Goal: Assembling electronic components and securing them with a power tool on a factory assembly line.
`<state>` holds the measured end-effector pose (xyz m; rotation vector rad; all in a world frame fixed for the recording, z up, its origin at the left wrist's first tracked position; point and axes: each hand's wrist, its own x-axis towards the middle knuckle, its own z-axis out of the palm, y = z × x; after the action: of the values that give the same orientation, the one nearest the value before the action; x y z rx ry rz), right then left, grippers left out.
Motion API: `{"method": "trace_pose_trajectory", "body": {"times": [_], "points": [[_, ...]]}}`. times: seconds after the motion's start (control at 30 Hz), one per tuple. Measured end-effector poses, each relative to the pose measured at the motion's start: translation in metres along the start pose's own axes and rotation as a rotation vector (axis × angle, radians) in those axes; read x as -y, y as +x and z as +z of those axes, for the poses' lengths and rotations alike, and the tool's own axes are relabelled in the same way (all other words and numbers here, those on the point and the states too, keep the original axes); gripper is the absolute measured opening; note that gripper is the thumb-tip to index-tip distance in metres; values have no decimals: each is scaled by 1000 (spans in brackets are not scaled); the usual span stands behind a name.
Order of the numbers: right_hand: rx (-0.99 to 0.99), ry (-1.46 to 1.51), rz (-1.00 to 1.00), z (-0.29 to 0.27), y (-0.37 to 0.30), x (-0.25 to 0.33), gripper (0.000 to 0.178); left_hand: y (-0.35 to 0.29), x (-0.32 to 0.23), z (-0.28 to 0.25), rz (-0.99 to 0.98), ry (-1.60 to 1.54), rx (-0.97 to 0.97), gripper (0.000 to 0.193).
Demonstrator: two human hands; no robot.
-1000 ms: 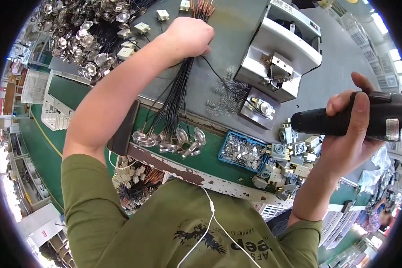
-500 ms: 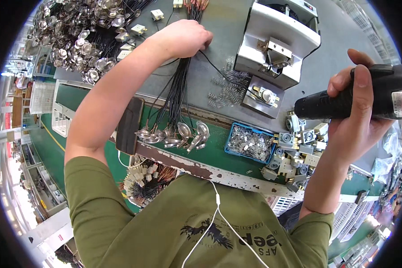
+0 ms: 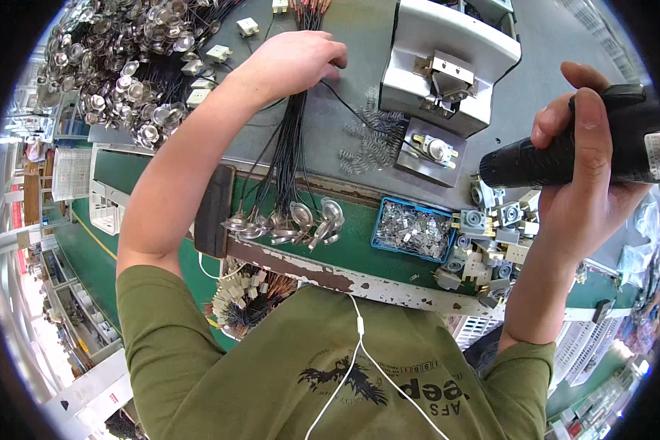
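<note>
The right hand is wrapped around a black cylindrical handheld tool, raised with its blunt end pointing left. The left hand bends over a bundle of thin black wires, fingers curled; whether it grips any of them cannot be told. From beside it, one black wire runs right, past loose silver coil springs, to a round white-and-metal component with brass-coloured tabs, which sits on a square steel block.

Just behind the block stands a white-and-steel bench machine, closing off that side. Under the tool and right forearm, a pile of beige and grey square parts with round centres crowds the front right, next to a blue plastic tray full of small shiny metal pieces. At far left, a tall heap of round silver metal cups fills the corner, with cream rectangular blocks beside it.

The grey metal desk shows a bare strip between left hand and machine. The bundle's silver cup ends lie near the chipped white-and-brown front edge, and a dark flat rectangular device lies at that edge beneath the left forearm.
</note>
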<state>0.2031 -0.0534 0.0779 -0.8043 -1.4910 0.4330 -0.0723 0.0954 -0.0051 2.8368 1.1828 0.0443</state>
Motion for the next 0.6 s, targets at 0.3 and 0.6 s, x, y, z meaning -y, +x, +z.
{"method": "trace_pose_trajectory", "body": {"times": [0.3, 0.6], "points": [[-45, -67, 153, -11, -5, -5, 31, 8, -27, 1, 3, -208, 264, 27], [-133, -109, 253, -169, -35, -50, 31, -25, -132, -14, 388, -386, 11, 13]]}}
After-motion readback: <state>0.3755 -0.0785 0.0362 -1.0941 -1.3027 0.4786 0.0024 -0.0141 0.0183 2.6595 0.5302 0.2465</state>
